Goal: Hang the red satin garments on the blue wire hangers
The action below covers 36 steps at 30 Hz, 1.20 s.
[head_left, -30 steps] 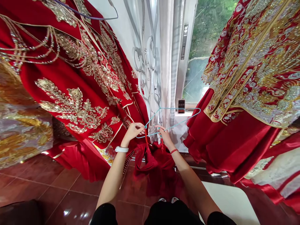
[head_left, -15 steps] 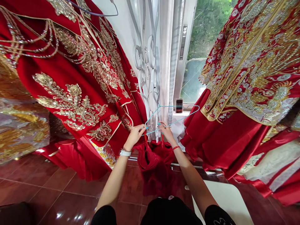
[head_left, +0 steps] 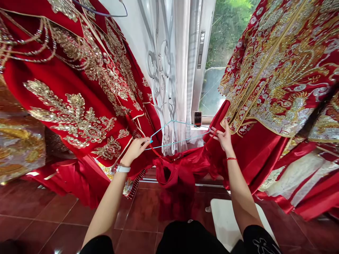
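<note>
My left hand [head_left: 137, 147] pinches the left end of a light blue wire hanger [head_left: 177, 134] together with a thin red strap. My right hand [head_left: 224, 135] is at the hanger's right end, its fingers pinching another red strap of a plain red garment [head_left: 180, 169] that sags between my hands down to the floor. A white watch is on my left wrist and a red cord on my right wrist.
Red robes with gold embroidery hang at the left [head_left: 79, 91] and at the right [head_left: 278, 77]. A white scrolled metal grille [head_left: 161, 81] and a window [head_left: 219, 53] stand ahead. Below are dark red floor tiles [head_left: 53, 218] and a white mat [head_left: 227, 218].
My right hand has moved from the middle of the hanger out to its right end, pulling the red garment's strap sideways. The hanger has spread wider and the camera view shifted slightly.
</note>
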Each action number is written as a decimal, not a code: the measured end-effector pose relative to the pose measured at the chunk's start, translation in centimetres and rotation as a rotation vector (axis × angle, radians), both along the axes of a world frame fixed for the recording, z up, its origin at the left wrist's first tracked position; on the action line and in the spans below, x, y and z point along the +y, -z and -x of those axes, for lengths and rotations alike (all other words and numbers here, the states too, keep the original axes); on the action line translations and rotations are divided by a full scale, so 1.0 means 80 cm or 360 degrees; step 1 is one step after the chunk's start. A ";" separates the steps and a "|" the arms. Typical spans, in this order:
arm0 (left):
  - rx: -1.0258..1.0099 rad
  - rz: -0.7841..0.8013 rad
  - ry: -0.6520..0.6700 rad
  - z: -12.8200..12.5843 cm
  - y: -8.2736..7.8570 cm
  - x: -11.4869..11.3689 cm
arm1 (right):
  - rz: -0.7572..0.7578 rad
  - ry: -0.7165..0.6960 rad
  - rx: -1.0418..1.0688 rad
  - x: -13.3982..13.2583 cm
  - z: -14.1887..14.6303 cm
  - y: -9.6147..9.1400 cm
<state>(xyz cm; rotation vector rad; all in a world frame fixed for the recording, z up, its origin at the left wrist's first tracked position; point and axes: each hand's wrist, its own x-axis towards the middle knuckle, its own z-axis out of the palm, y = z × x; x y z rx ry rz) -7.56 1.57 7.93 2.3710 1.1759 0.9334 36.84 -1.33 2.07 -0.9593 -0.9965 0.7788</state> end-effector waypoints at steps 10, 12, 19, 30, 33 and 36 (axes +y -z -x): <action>-0.0040 -0.0042 0.0039 -0.004 0.015 0.009 | -0.0014 -0.0132 -0.0164 -0.001 -0.020 -0.068; -0.0054 -0.0031 0.0040 -0.004 0.015 0.008 | 0.0014 -0.0204 -0.0126 -0.003 -0.021 -0.075; -0.0014 -0.0074 -0.0004 -0.003 0.012 -0.002 | 0.0119 -0.0431 -0.0128 -0.003 -0.032 -0.083; 0.0098 -0.0133 -0.0038 -0.003 0.008 -0.011 | 0.0117 -0.0594 -0.0493 -0.011 -0.058 -0.073; 0.0081 -0.0122 -0.0038 -0.005 0.010 -0.011 | 0.0101 -0.0552 -0.0478 -0.010 -0.058 -0.072; 0.0080 -0.0107 -0.0036 -0.008 0.012 -0.009 | 0.0095 -0.0555 -0.0561 -0.001 -0.048 -0.078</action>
